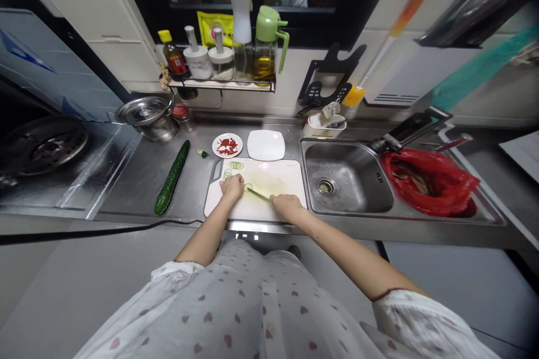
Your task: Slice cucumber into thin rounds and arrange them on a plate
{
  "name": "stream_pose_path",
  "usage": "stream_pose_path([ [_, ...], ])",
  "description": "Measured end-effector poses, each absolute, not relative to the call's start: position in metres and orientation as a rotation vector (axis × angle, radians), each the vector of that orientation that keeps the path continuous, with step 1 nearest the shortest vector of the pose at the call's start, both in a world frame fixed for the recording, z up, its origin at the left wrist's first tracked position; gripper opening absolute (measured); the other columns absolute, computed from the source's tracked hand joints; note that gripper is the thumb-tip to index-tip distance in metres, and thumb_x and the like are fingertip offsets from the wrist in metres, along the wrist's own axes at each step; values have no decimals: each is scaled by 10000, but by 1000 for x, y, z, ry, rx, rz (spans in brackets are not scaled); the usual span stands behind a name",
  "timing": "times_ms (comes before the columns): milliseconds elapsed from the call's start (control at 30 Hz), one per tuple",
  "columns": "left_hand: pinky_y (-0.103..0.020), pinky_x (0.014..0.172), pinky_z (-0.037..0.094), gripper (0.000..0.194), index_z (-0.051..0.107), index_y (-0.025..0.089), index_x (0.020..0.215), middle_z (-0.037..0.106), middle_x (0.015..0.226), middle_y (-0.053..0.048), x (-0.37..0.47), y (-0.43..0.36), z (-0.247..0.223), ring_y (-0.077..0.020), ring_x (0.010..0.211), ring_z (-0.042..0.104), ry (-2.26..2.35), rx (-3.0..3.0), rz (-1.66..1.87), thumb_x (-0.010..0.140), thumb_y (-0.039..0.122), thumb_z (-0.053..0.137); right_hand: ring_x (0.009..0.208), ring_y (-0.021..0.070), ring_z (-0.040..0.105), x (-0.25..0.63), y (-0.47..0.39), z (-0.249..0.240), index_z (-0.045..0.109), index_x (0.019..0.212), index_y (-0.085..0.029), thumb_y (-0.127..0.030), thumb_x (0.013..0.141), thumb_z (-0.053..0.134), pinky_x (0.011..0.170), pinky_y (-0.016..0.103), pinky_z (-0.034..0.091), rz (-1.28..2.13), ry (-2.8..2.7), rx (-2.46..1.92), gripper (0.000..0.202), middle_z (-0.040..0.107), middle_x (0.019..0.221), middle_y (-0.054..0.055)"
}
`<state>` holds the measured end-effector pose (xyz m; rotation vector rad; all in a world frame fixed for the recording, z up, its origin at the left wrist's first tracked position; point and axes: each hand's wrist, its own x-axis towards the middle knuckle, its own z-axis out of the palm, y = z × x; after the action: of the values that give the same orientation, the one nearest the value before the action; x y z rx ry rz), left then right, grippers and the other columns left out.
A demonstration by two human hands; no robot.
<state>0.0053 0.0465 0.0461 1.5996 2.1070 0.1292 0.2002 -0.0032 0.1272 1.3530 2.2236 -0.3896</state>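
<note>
A white cutting board (269, 210) lies on the steel counter. My right hand (288, 207) is closed round the handle of a knife (258, 194), whose tip points left toward a thin cucumber slice (248, 187). My left hand (232, 185) is over the board's left part with its fingers bent together; what they hold, if anything, is too small to make out. Several cucumber slices (236, 166) lie at the board's upper left. A whole cucumber (172, 178) rests on the counter to the left, and a small cut end piece (202, 153) is above the board.
Behind the board are a plate of red pieces (228, 146) and a white square plate (266, 145). A sink (347, 176) and a red bag (429, 182) are on the right. A lidded pot (151, 118) stands left, near a rack (223, 86) of bottles.
</note>
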Motion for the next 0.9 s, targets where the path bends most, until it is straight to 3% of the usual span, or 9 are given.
stream_pose_path([
  [333, -408, 895, 317, 109, 607, 252, 871, 676, 1015, -50, 6, 45, 48, -241, 1029, 555, 2107, 1601, 126, 826, 296, 519, 999, 251, 638, 218, -15, 128, 549, 1164, -145, -77, 880, 389, 772, 330, 453, -498, 2178, 1417, 334, 669, 1031, 183],
  [600, -398, 887, 322, 164, 618, 252, 892, 677, 984, -54, 6, 42, 48, -230, 1019, 553, 2106, 1615, 127, 856, 273, 459, 914, 205, 612, 255, -34, 102, 541, 1075, -167, -321, 947, 356, 673, 247, 350, -764, 2198, 1734, 272, 664, 1001, 119],
  [767, -400, 900, 333, 192, 606, 271, 998, 631, 1056, -62, 7, 34, 44, -245, 1072, 516, 2054, 1709, 154, 826, 323, 539, 878, 181, 600, 265, -38, 83, 514, 1070, -156, -300, 957, 329, 660, 228, 315, -778, 2090, 1991, 260, 669, 962, 95],
  [900, -380, 906, 344, 135, 615, 252, 935, 601, 1093, -66, 10, 30, 46, -245, 1094, 505, 2037, 1745, 180, 822, 275, 545, 879, 176, 593, 265, -34, 81, 518, 1071, -164, -307, 958, 334, 656, 227, 304, -758, 2069, 2031, 259, 669, 970, 87],
])
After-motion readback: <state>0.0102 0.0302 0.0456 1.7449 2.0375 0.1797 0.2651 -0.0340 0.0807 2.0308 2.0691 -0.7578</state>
